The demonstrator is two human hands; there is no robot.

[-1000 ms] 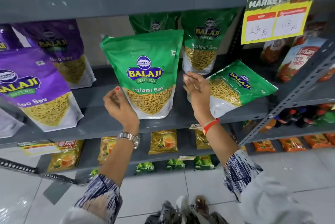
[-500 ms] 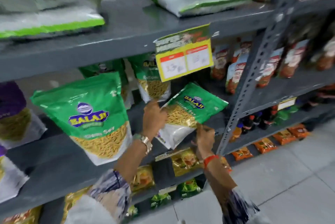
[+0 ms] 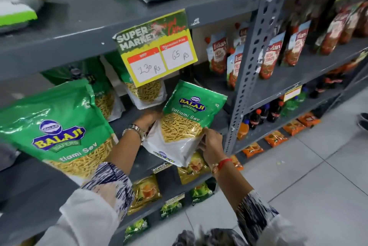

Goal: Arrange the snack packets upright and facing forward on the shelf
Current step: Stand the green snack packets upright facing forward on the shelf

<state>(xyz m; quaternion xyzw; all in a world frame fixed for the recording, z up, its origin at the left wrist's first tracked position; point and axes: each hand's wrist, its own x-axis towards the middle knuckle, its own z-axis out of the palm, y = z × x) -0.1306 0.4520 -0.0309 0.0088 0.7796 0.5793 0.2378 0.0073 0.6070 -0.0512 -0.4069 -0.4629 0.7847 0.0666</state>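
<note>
**While tipped off vertical, gripped low on both sides for righting**

Holding the tilted Ratlami Sev packet [image 3: 191,118] at the front of the middle shelf [image 3: 146,161], at its right-hand end, just beside the perforated upright [image 3: 245,78]. Clasped by the left hand [image 3: 148,119] along the left edge, with fingers curled behind and mostly hidden, so cannot tell how firmly. Pinched by the right hand [image 3: 210,143] at the lower right edge, closed on the white base with fingertips on the front film.

Gripped low on both sides, probably to swing the base down flat and bring the top upright. Already showing its label outward. Leaning top-right, with a bottom corner hanging past the shelf lip, so not yet seated.

Judged mid-step: turning and settling this one to match the large packet [image 3: 57,132] standing face-forward on the left. Placed ahead of two more green packets [image 3: 145,92] at the back, partly screened by the yellow price card [image 3: 157,50].

Worth minding: slick film and loose filling, so likely to flop forward on release unless flattened at the base.
</note>
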